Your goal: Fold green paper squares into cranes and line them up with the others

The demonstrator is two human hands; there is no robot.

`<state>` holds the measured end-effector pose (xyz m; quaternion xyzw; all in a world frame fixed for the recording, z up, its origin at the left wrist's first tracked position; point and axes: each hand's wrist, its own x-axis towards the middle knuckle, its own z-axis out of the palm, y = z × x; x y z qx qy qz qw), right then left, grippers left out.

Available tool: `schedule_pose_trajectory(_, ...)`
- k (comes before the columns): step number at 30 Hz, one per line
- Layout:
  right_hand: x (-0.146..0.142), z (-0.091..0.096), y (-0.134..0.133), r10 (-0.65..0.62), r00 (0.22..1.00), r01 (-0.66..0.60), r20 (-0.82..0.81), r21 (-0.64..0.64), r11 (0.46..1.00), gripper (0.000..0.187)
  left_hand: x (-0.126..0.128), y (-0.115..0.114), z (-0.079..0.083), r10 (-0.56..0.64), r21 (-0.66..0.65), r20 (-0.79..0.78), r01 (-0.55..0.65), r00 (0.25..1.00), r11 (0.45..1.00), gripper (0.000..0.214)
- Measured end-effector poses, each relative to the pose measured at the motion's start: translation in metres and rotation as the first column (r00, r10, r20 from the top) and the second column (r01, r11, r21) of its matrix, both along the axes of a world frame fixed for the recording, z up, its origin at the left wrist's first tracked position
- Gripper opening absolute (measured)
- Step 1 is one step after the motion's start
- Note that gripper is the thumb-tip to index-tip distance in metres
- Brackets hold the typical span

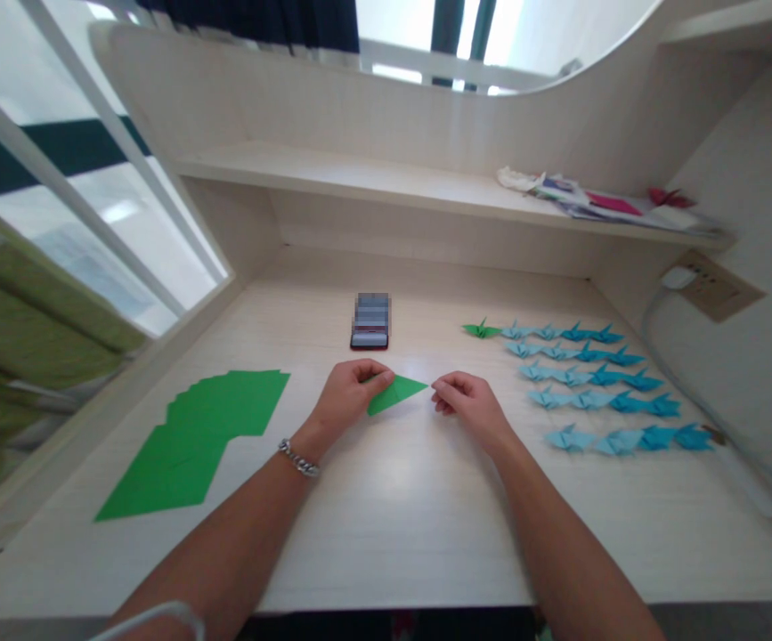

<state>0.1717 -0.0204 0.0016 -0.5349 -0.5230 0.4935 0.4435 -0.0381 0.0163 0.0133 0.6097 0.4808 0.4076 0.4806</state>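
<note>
My left hand (352, 392) pinches a folded piece of green origami paper (399, 392) between thumb and fingers, just above the desk. The paper has a pointed end aimed right and a crease across it; its left part is hidden by my fingers. At that point is my right hand (469, 398), its thumb and fingers drawn together with nothing visible in them. A hair's breadth seems to separate its fingertips from the paper's tip. To the left, several green paper sheets (178, 463) lie fanned out and overlapping.
A phone (370, 322) lies beyond my hands. On the right are rows of blue paper cranes (589, 374), with one green paper crane (483, 329) at the back row's left end. A cable (683, 378) runs from a wall socket (716, 285). Papers (599, 205) rest on the shelf.
</note>
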Motion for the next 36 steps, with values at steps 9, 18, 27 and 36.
schedule_pose_trajectory(9,-0.011,-0.008,-0.003,0.133,0.987,-0.133,0.091,0.0,0.991,0.015,0.006,-0.01,0.002,-0.259,0.041,-0.223,0.274,0.94,0.961,0.022)
schedule_pose_trajectory(18,0.006,0.001,0.003,0.058,0.991,-0.069,-0.12,-0.09,0.993,0.017,-0.005,-0.001,0.005,-0.292,-0.066,-0.125,0.286,0.948,0.956,0.012)
schedule_pose_trajectory(27,0.007,0.008,-0.002,0.043,0.9,-0.163,-0.433,-0.243,0.956,0.023,0.004,-0.004,-0.003,-0.264,0.006,0.213,0.269,0.941,0.963,0.038)
schedule_pose_trajectory(36,-0.002,-0.003,0.001,0.043,0.995,-0.058,-0.091,-0.166,0.984,0.03,0.006,-0.004,-0.002,-0.224,-0.053,0.219,0.241,0.95,0.969,0.016)
